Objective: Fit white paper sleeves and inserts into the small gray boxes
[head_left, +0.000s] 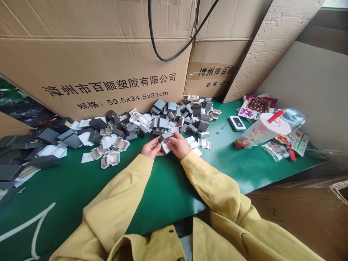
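Observation:
Between my two hands is a small dark grey box (165,137) with a white inside showing, held just over the green table (163,195). My left hand (152,148) grips the box from its left side, fingers closed. On the other side my right hand (178,145) has its fingers closed at the box's white inside; whether they pinch an insert or only the box edge is hidden. Behind my hands lies a heap of similar grey boxes (160,124), mixed with white paper pieces and moulded trays (111,158).
Large cardboard cartons (108,65) stand along the back, with a black cable (174,58) hanging before them. To the right are a small digital scale (237,123), a tilted drink cup (262,130) and snack packets (257,106). More grey boxes (46,161) spread along the left.

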Motion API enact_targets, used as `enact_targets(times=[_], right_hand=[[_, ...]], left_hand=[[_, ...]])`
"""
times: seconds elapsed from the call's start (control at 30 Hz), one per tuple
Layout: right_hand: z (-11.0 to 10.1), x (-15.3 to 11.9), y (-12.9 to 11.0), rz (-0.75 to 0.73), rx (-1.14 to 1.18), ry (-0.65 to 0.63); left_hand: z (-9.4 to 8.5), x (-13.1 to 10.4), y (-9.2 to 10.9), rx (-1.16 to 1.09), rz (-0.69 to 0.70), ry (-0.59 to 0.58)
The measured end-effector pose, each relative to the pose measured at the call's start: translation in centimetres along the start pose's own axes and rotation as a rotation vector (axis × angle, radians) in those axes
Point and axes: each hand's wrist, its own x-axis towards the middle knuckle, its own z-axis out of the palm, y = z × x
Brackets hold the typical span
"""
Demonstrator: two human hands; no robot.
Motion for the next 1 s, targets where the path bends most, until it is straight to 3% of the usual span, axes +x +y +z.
enact_targets(times=[0.3,0.5,0.8,1.0], right_hand=[[0.1,0.0,0.3,0.053,0.078,-0.108],[0.7,0.0,1.1,0.082,0.113,-0.098],[1.4,-0.3,0.1,0.169,0.099,0.077],[1.3,-0.4,-0.5,0.092,0.080,0.130]], left_hand=[[0.1,0.1,-0.1,0.054,-0.006,-0.005],[0.2,-0.3,-0.1,0.084,0.000,-0.007],[0.6,-0.4,0.4,0.079,0.036,-0.001],[0.9,-0.6,0.6,0.078,0.056,0.066]])
